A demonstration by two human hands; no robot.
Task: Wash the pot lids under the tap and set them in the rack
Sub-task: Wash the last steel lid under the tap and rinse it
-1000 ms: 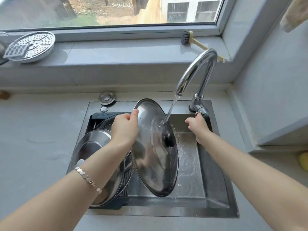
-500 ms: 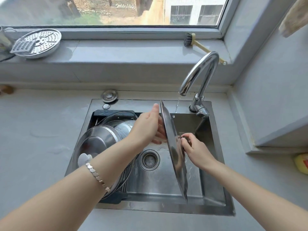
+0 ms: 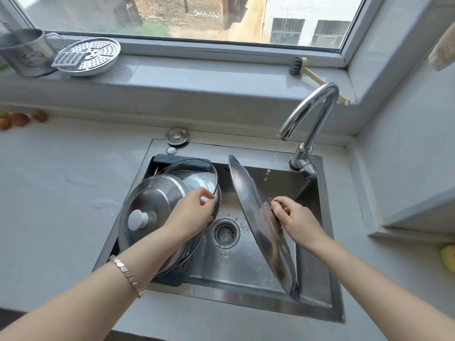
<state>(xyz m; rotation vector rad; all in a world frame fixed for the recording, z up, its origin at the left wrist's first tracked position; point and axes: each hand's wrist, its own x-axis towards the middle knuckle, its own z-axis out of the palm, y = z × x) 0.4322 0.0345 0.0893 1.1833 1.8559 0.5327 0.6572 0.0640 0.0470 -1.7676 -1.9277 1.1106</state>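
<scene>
The big steel lid (image 3: pixel 256 217) stands on edge, centre-right of the frame, over the sink (image 3: pixel 246 299). My right hand (image 3: pixel 298 220) is clamped round its knob on the far face. My left hand (image 3: pixel 192 215), centre-left, curls at the rim of the racked lids (image 3: pixel 152 200); whether it is pinching or only touching, I cannot tell. With a wet knob and a heavy lid, it could twist loose and clatter, or knock that stack in the rack (image 3: pixel 170 279).

1. I see my right hand (image 3: pixel 298 222) gripping a large round steel lid (image 3: pixel 256 207) at its centre, on edge over the steel sink's (image 3: pixel 234 262) right half.
2. My left hand (image 3: pixel 192 215) touches domed steel lids (image 3: pixel 152 200) racked at the sink's left.
</scene>
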